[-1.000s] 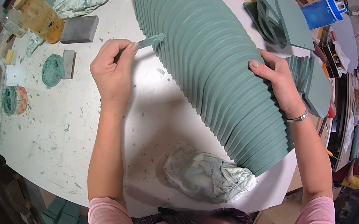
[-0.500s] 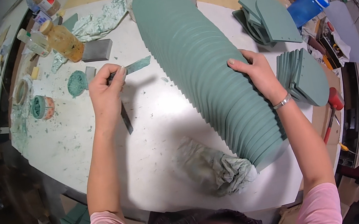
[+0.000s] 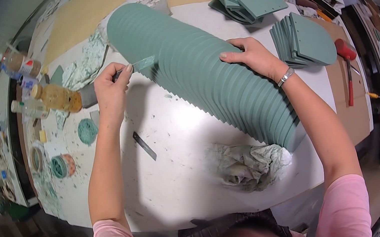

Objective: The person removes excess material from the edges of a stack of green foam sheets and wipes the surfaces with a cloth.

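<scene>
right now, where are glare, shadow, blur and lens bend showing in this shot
Head view: bright glare on the white tabletop beside the ribbed green form; head view: soft shadow beside the left hand; head view: the left end of the crumpled cloth looks smeary; head view: fisheye bending, with rim and corners fading to black.

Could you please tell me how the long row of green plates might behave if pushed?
The row of green plates probably wouldn't move as one piece, since many separate edges show. It might fan out, as the plates overlap like leaning dominoes. It may need steadying, with the right hand laid against it.
</scene>
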